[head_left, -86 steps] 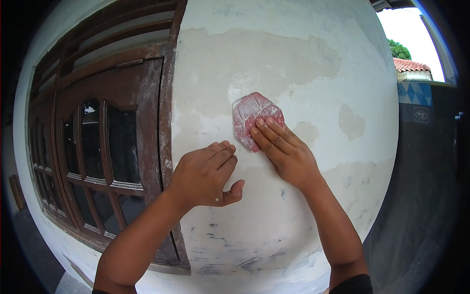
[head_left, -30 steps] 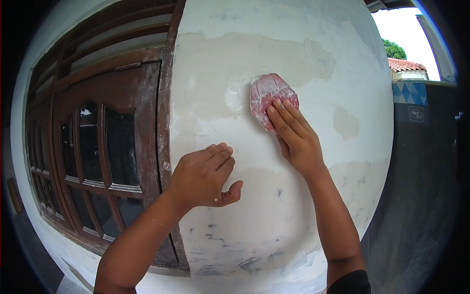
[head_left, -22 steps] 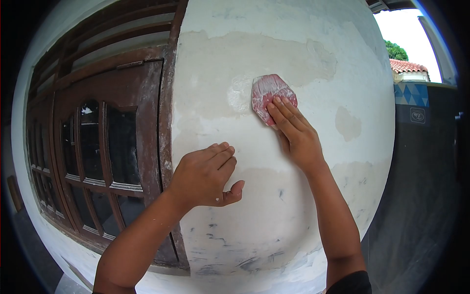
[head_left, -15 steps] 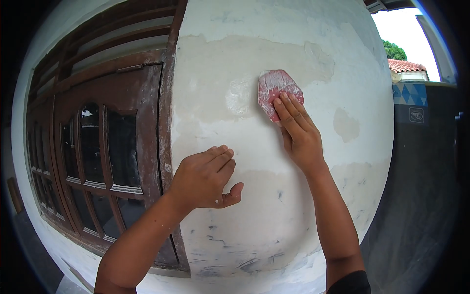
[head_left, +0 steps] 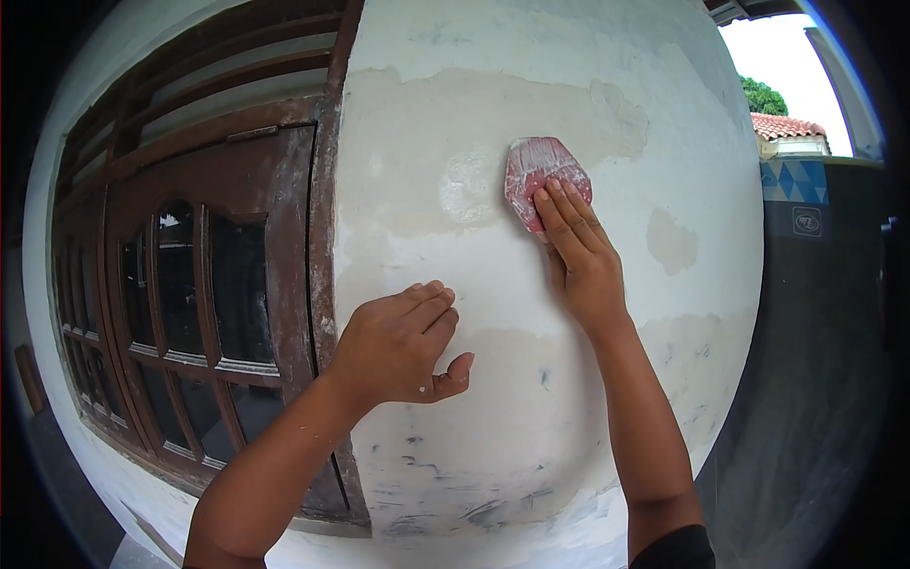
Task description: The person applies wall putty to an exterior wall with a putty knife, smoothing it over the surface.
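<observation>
My right hand [head_left: 578,248] presses a red putty spreader [head_left: 542,169], smeared with white filler, against the white wall [head_left: 531,284]. Its fingers lie over the lower right part of the spreader. Just left of the blade is a shiny wet patch of filler [head_left: 467,188]. Lower and to the left, my left hand [head_left: 403,341] is up in front of the wall with nothing in it, fingers together and bent a little, thumb held apart. White specks show on its skin.
A brown wooden window [head_left: 190,313] with glass panes and a worn frame takes up the left side. Grey-beige filler areas [head_left: 671,242] and dark scuff marks [head_left: 483,512] cover parts of the wall. A dark wall [head_left: 806,360] stands at the right.
My right hand and the spreader have shifted very slightly right along the wall. The left hand has stayed almost where it was.
</observation>
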Motion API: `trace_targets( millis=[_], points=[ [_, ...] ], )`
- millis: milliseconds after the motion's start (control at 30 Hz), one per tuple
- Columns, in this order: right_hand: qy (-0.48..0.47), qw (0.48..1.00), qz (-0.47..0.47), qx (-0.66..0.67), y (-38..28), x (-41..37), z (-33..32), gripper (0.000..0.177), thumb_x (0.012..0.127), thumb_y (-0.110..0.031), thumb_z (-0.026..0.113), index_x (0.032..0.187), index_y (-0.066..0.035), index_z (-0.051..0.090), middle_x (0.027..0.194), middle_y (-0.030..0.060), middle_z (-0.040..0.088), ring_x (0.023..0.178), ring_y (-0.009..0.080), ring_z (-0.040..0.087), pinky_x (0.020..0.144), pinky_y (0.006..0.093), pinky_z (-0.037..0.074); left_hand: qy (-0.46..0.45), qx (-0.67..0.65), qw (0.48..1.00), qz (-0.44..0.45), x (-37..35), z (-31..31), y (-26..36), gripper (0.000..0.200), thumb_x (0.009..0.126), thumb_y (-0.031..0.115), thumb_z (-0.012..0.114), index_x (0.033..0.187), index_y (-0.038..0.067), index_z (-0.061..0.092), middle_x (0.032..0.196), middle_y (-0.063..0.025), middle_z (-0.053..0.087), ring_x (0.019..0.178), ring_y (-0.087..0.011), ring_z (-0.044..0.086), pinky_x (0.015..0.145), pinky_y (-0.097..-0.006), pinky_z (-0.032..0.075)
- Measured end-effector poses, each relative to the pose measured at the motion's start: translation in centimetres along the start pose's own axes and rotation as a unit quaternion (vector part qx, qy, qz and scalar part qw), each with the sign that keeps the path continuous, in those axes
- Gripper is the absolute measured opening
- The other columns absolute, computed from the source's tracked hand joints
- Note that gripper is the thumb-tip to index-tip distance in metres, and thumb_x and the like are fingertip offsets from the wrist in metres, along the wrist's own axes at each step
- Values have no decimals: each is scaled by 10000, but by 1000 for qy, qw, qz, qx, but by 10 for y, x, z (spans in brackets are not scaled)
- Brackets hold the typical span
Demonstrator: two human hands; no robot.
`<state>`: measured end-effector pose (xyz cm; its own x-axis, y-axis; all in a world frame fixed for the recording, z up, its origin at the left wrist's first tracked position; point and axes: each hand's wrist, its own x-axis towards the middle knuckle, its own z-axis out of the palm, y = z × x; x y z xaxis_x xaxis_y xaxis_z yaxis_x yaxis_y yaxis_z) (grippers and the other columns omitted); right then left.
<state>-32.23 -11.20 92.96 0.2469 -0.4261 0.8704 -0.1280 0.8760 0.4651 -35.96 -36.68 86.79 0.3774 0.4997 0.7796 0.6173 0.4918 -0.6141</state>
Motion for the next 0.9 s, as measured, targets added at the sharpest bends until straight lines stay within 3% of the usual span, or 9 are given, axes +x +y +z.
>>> trace_targets(
  millis=[500, 567, 667, 700, 767, 833, 900],
  points=[
    [-64, 997, 37, 27, -67, -62, -44, 445, 888, -14, 714, 1327, -81, 690, 1391, 102, 657, 1305, 288, 612, 1067, 420, 524, -12, -13, 1000, -17, -1, -1, 3, 392, 780, 315, 725, 946, -40, 734, 1053, -192, 754, 1065, -307, 732, 944, -385, 597],
    [-58, 997, 43, 30, -84, -84, -63, 445, 880, -15, 718, 1322, -50, 685, 1377, 144, 660, 1298, 327, 615, 1073, 424, 520, -19, -14, 999, -23, -7, -3, 11, 421, 784, 319, 726, 992, -47, 736, 1084, -199, 747, 1096, -317, 720, 973, -397, 586],
    [1, 986, 135, 98, -117, -132, -98, 357, 940, -20, 635, 1292, 27, 672, 1329, 229, 667, 1255, 385, 640, 1086, 450, 509, -12, -83, 995, -58, -33, -7, 48, 506, 810, 325, 702, 1151, -48, 705, 1209, -203, 705, 1204, -339, 661, 1065, -440, 539],
    [13, 977, 172, 126, -129, -152, -111, 327, 977, -27, 588, 1284, 53, 664, 1315, 249, 669, 1248, 392, 646, 1088, 459, 505, 4, -132, 987, -94, -46, -9, 69, 457, 794, 284, 666, 1134, -17, 718, 1219, -192, 708, 1180, -362, 679, 1051, -465, 550],
    [105, 906, 364, 188, -163, -190, -130, 322, 1047, -70, 486, 1288, 76, 640, 1297, 247, 676, 1187, 330, 681, 1058, 447, 526, 16, -209, 967, -149, -79, -11, 113, 487, 810, 332, 612, 1137, -9, 731, 1203, -186, 719, 1150, -360, 698, 1013, -468, 574],
    [98, 800, 546, 227, -196, -219, -160, 365, 1097, -211, 483, 1287, 78, 598, 1181, 202, 706, 1075, 297, 714, 995, 449, 565, 23, -299, 929, -216, -118, -5, 164, 432, 771, 296, 652, 1074, 8, 763, 1127, -152, 753, 1095, -315, 727, 978, -435, 596],
    [93, 704, 652, 265, -224, -260, -190, 330, 1095, -223, 499, 1227, 59, 611, 1115, 161, 712, 992, 255, 723, 909, 425, 610, 19, -384, 882, -272, -161, 5, 222, 377, 754, 255, 648, 1012, 16, 782, 1082, -143, 768, 1045, -295, 747, 953, -425, 608]
  ],
)
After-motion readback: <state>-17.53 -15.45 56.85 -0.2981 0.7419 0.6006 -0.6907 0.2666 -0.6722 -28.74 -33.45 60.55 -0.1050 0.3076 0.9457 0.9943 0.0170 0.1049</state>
